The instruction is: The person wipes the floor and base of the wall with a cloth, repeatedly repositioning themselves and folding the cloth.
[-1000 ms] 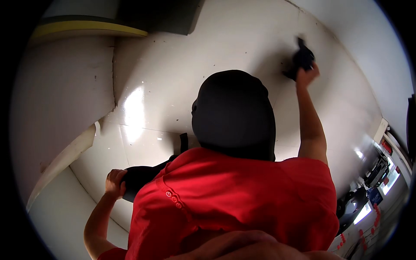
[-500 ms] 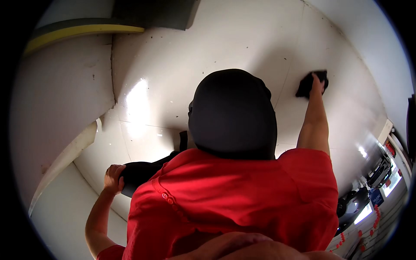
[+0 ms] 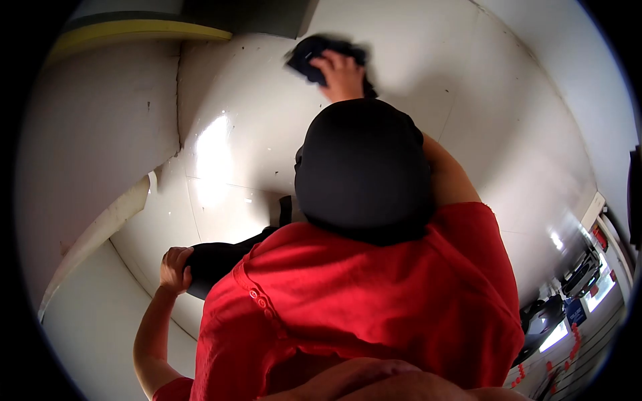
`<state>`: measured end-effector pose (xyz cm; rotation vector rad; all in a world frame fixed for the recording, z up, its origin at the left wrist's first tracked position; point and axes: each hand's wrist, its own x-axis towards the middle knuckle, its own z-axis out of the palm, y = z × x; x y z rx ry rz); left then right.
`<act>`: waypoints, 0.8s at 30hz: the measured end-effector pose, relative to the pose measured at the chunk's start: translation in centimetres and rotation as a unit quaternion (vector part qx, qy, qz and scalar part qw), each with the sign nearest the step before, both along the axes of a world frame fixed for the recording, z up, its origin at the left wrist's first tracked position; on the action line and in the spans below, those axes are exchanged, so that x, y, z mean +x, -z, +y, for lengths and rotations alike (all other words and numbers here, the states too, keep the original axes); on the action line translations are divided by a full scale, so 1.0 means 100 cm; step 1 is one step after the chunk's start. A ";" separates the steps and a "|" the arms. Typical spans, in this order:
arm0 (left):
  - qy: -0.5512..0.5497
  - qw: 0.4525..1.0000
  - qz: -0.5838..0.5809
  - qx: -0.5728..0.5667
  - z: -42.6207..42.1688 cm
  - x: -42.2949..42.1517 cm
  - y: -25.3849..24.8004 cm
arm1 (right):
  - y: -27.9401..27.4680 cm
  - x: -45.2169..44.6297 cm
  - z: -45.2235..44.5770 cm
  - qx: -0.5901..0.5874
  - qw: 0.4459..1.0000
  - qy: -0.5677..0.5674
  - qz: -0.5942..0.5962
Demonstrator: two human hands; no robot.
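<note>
A bunched black cloth [image 3: 307, 59] lies against the pale tiled floor [image 3: 414, 53] near the top centre, blurred by motion. My right hand [image 3: 341, 75] presses on it from above, fingers bent over the cloth. At the left, my left hand [image 3: 176, 270] rests curled on my black-clad knee [image 3: 217, 264]. The other black-clad knee [image 3: 364, 170] fills the middle and hides part of my right forearm. My red shirt [image 3: 374, 287] covers the lower centre.
A white panel [image 3: 100, 120] with a chipped edge stands at the left, below a yellow-edged surface [image 3: 140, 28]. A dark flat object [image 3: 247, 15] is at the top. White wall [image 3: 568, 60] runs along the right, with dark vehicle-like objects [image 3: 542, 321] at the lower right.
My right hand has swept the black cloth from the right side across to the top centre, its arm now reaching behind the knee. My left hand has stayed on the other knee.
</note>
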<state>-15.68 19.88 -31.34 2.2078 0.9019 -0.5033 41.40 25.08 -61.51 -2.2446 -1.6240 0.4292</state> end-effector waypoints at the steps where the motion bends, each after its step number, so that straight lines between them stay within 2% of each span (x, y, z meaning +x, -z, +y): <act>1: -0.002 1.000 0.006 0.001 0.000 0.001 0.000 | 0.004 -0.024 -0.006 0.006 0.998 -0.057 0.021; 3: -0.009 1.000 0.015 -0.003 0.001 0.003 -0.002 | 0.007 -0.055 -0.010 0.009 0.986 -0.135 0.099; 4: -0.012 1.000 0.015 -0.003 0.001 0.004 -0.002 | -0.003 -0.059 -0.006 -0.027 0.978 -0.152 0.144; 6: -0.009 1.000 0.012 0.004 -0.001 0.001 0.000 | 0.014 -0.040 0.006 0.062 0.923 -0.191 0.329; 8: -0.021 1.000 0.011 0.002 -0.004 -0.002 -0.001 | -0.014 -0.011 0.005 0.091 0.935 -0.059 0.339; 9: -0.027 1.000 0.010 0.000 -0.006 -0.003 -0.001 | -0.004 0.018 -0.001 0.103 0.928 -0.006 0.357; 11: -0.034 0.999 0.000 -0.001 -0.008 -0.004 0.000 | -0.034 0.084 -0.023 0.112 0.951 0.063 0.282; 12: -0.037 0.999 -0.005 0.001 -0.007 -0.004 0.001 | -0.025 0.123 -0.038 0.108 0.952 0.111 0.264; 13: -0.039 0.999 -0.007 0.001 -0.007 -0.003 0.001 | -0.022 0.157 -0.060 0.127 0.960 0.162 0.189; 14: -0.040 0.999 -0.013 0.003 -0.007 -0.001 0.000 | -0.039 0.185 -0.080 0.097 0.946 0.198 0.237; 15: -0.041 0.999 -0.017 0.006 -0.007 -0.001 0.000 | -0.021 0.218 -0.107 0.111 0.954 0.236 0.145; 16: -0.043 0.999 -0.017 0.006 -0.008 -0.002 -0.001 | -0.004 0.251 -0.138 0.066 0.936 0.296 0.176; 18: -0.045 0.999 -0.014 0.006 -0.008 -0.002 -0.002 | 0.015 0.266 -0.173 -0.001 0.847 0.482 0.222; 20: -0.047 0.999 -0.014 0.010 -0.010 -0.002 -0.003 | 0.044 0.226 -0.163 -0.009 0.910 0.414 0.003; 21: -0.044 0.999 -0.014 0.005 -0.010 -0.003 -0.003 | 0.048 0.189 -0.141 -0.001 0.919 0.374 -0.121; 22: -0.038 0.999 -0.015 0.000 -0.013 -0.005 -0.005 | 0.036 0.150 -0.121 0.036 0.938 0.326 -0.111; 24: -0.034 0.999 -0.015 0.015 -0.012 -0.009 -0.001 | 0.059 0.097 -0.097 0.135 0.976 0.168 -0.020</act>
